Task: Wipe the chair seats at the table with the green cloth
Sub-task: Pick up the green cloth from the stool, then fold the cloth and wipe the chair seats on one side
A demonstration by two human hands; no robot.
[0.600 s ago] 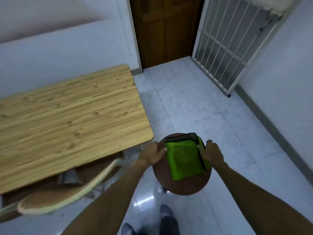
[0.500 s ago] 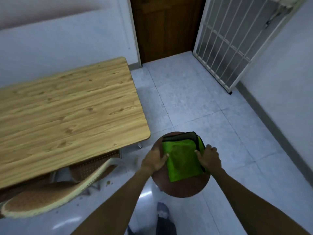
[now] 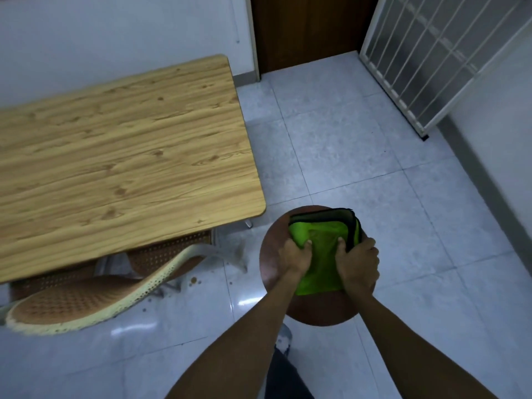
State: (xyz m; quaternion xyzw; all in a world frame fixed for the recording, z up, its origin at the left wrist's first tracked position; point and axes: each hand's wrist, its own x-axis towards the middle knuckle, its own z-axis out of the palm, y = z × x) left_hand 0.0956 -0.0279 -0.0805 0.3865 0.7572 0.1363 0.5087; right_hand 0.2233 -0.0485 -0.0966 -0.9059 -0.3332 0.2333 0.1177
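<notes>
1. Head view: green cloth, folded, lies on a round brown stool seat just beside the wooden desk.
2. Left hand and right hand each pinch a side of the cloth, thumbs on top.
3. Best done by pressing flat and sweeping to the seat's rim.
4. Woven chair sits partly under the desk.
5. Containers: 0 visible.
</notes>
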